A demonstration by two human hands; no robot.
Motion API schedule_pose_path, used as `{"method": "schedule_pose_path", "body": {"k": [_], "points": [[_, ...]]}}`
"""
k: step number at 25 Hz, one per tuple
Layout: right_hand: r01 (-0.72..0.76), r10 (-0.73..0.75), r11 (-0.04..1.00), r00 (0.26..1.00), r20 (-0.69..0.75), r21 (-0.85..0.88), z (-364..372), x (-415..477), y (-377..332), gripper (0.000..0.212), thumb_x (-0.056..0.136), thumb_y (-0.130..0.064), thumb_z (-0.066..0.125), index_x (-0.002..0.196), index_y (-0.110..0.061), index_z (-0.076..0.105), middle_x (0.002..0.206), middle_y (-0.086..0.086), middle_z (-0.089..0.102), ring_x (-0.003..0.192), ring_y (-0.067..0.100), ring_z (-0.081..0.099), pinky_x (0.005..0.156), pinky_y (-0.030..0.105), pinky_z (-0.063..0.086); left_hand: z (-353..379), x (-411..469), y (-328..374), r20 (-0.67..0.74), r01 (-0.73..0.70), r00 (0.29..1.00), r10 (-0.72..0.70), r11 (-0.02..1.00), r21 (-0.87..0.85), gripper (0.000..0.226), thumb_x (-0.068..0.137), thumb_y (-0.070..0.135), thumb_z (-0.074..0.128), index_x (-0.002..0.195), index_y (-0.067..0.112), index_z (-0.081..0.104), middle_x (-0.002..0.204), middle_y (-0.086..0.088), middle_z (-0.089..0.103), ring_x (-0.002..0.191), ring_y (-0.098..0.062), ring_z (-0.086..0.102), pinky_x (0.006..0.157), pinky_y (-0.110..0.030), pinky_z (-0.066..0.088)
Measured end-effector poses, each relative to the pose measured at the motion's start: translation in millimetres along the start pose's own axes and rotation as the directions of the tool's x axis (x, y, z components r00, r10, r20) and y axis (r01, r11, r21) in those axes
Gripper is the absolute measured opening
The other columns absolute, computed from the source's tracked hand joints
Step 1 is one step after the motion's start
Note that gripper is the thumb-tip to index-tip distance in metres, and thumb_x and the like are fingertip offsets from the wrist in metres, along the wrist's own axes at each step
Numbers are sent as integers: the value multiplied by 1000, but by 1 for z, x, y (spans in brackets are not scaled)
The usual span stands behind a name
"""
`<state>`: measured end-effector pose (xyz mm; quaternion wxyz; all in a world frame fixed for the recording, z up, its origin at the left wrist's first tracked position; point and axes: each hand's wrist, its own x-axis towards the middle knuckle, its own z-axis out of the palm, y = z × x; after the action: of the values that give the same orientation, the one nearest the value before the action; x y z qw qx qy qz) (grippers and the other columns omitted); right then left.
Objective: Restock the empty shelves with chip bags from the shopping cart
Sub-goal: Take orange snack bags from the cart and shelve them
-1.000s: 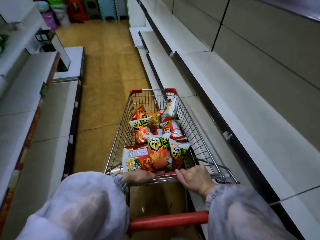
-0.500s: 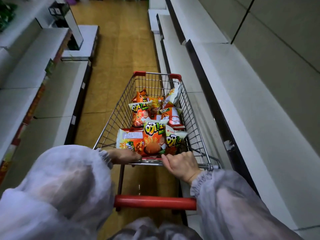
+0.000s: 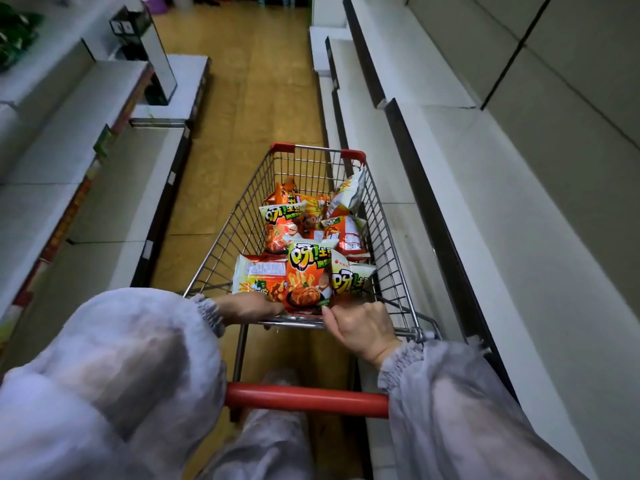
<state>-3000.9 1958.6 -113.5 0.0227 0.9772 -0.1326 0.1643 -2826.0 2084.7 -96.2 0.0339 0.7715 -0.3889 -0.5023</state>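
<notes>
The right grip holds the near rim of the shopping cart, fingers curled over the wire. The left grip lies on the same rim further left; I cannot tell whether its fingers wrap it. Just beyond both, the chip bags, orange and white, lie heaped in the basket. The red handle sits nearer, between the 2 sleeves. Pale shelves run along the right, the cart close beside them, with the yellow floor to the left.

Left hand and right hand reach forward, fingers curled.
</notes>
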Motion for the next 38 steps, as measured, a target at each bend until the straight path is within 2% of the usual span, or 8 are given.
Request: {"method": "schedule_pose_path", "body": {"k": [6, 10, 17, 20, 24, 29, 34, 38], "points": [[-26, 25, 999, 999, -20, -42, 21, 58, 25, 66, 99, -35, 21, 43, -17, 51, 28, -4, 38, 20, 11, 35, 44, 14, 12, -62, 43, -5, 34, -19, 999, 18, 999, 27, 36, 101, 41, 28, 85, 19, 52, 99, -7, 56, 82, -12, 46, 79, -27, 37], [-46, 46, 998, 999, 13, -30, 35, 84, 40, 68, 100, -37, 17, 45, -18, 52, 29, -3, 41, 22, 11, 38, 43, 14, 19, -84, 52, -1, -160, -92, 979, 122, 978, 188, 52, 96, 55, 31, 123, 16, 54, 121, -8, 55, 102, -17, 49, 92, -32, 41], [-44, 42, 999, 995, 94, 23, 36, 111, 51, 52, 97, -39, 22, 77, -23, 67, 61, -6, 63, 50, 10, 58, 50, 19, 41, -95, 21, 13, -417, -391, 728, 545, 828, 402, 59, 91, 43, 44, 143, 15, 34, 140, -6, 32, 127, -16, 27, 111, -34, 30], [58, -62, 998, 986, 158, 28, 33, 113, 49, 37, 79, -42, 42, 99, -20, 64, 84, -3, 64, 74, 12, 61, 77, 26, 42, -91, 9, 29, -399, -368, 719, 568, 799, 475, 71, 83, 65, 44, 134, 15, 39, 129, -1, 34, 114, -12, 27, 102, -27, 34], [-14, -18, 996, 937, 349, 89, 28, 118, 58, 33, 72, -47, 38, 94, -25, 49, 78, -1, 62, 74, 18, 64, 62, 32, 48, -70, 3, 48, -191, -489, 596, 780, 541, 685, 67, 76, 73, 42, 107, 17, 60, 103, -3, 54, 91, -15, 47, 80, -26, 42], [-33, -25, 996, 790, 612, 84, 20, 129, 66, 34, 93, -38, 45, 120, -18, 44, 122, 4, 52, 117, 21, 46, 88, 34, 38, -43, 10, 64, 34, -383, 869, 493, 628, 677, 44, 91, 37, 52, 123, 7, 46, 117, -17, 53, 104, -36, 53, 82, -43, 43], [-25, -66, 991, 770, 635, 132, 17, 132, 67, 33, 92, -42, 44, 115, -19, 47, 118, 3, 53, 113, 21, 49, 86, 33, 38, -48, 9, 72, -92, -363, 860, 501, 729, 580, 49, 92, 53, 46, 115, 10, 55, 111, -12, 59, 98, -31, 59, 77, -38, 45], [-171, -52, 958, 686, 726, 231, 6, 157, 79, 35, 86, -48, 50, 111, -25, 57, 111, 2, 61, 102, 23, 57, 77, 32, 42, -84, 15, 80, -269, -402, 810, 522, 827, 393, 33, 94, 38, 48, 117, 18, 59, 115, -7, 64, 101, -24, 61, 85, -35, 49]]}}
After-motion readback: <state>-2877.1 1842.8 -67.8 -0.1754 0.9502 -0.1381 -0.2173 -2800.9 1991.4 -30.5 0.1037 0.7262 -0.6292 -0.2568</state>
